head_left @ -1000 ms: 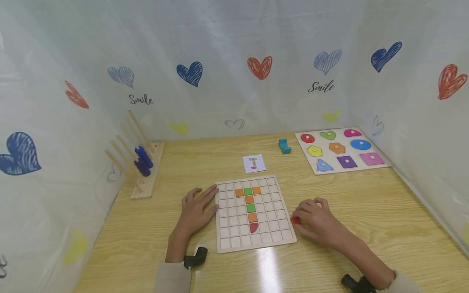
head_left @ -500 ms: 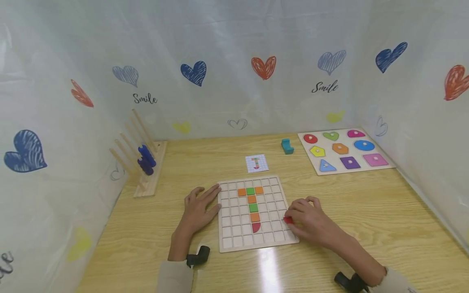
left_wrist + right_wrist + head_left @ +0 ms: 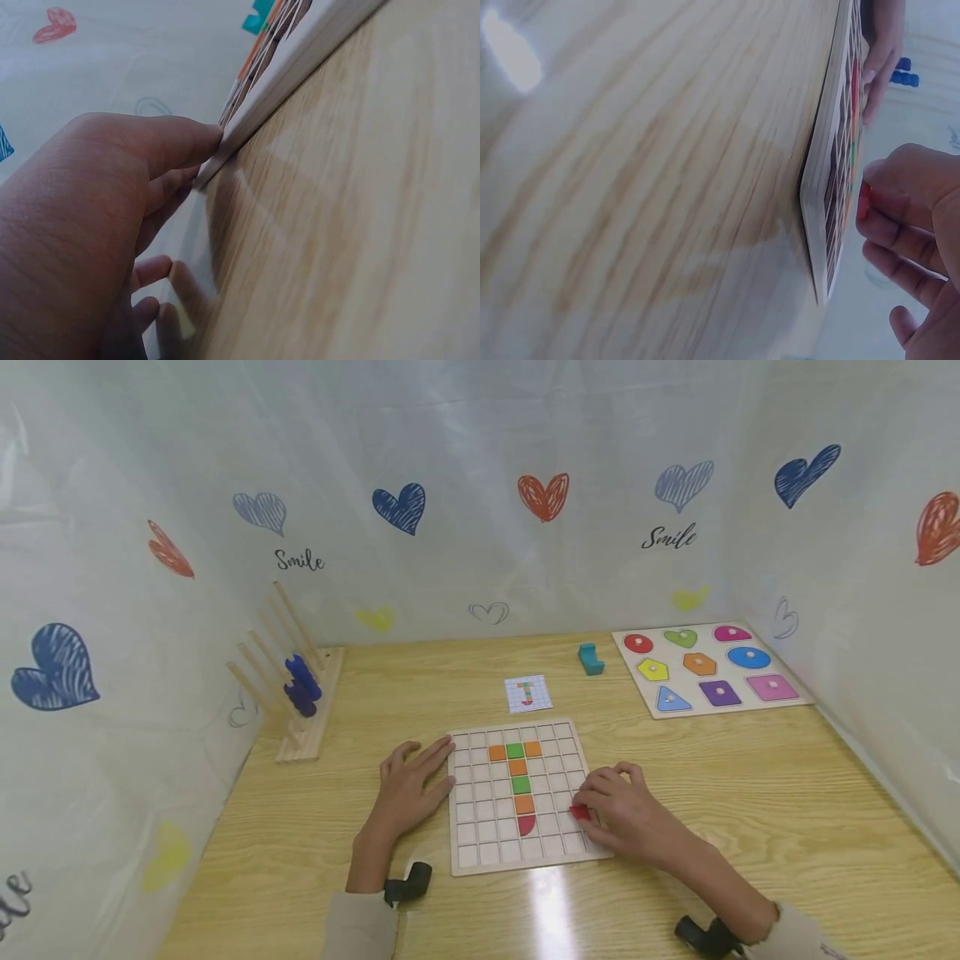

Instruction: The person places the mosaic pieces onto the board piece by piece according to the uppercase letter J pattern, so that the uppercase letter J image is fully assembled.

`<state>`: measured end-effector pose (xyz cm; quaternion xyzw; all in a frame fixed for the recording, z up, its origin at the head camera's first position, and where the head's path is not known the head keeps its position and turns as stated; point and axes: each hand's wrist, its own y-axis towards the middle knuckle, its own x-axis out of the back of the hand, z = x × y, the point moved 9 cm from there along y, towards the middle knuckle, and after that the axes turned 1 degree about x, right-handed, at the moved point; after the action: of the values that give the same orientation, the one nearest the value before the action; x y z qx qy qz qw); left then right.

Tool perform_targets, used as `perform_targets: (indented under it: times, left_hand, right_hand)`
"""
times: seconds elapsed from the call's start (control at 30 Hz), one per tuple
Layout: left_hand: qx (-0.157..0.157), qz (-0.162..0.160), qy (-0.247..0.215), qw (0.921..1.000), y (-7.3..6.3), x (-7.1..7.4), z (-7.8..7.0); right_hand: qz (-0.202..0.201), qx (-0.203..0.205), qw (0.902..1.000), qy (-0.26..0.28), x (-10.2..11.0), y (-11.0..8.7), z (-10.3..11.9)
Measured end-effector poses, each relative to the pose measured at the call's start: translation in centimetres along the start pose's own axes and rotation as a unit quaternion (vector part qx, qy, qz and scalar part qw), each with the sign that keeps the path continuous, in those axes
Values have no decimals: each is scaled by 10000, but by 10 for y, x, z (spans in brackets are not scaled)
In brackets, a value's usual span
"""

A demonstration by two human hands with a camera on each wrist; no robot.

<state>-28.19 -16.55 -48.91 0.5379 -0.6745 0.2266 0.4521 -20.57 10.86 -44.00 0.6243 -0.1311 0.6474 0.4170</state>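
Note:
A wooden grid board [image 3: 467,836] lies flat on the table. Orange and green square tiles on it form a T, with a red quarter-round tile [image 3: 527,825] at the foot of the stem. My left hand [image 3: 405,795] touches the board's left edge with its thumb and extended fingertips. Over the board's right side, my right hand [image 3: 628,814] pinches a small red tile [image 3: 580,812] between thumb and fingers. In the right wrist view this red tile [image 3: 864,201] appears above the board's surface, its shape mostly covered by the fingers.
Behind the board lies a printed pattern card [image 3: 528,693]. A teal block [image 3: 590,659] stands farther back, left of a knobbed shape puzzle [image 3: 708,710]. To the left is a wooden peg stand [image 3: 309,739] with dark blue pieces. A patterned curtain [image 3: 450,560] encloses the table.
My right hand has moved left with the red tile, from beside the board's right edge to over its right-hand squares. My left hand keeps its place at the left edge. The head view shifts slightly.

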Motion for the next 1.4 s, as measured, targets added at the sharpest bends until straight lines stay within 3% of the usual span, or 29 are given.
perform_targets:
  times: [1.4]
  left_hand:
    - [11, 23, 47, 10000, -1, 1, -1]
  right_hand:
    - [188, 297, 9993, 118, -20, 33, 33]
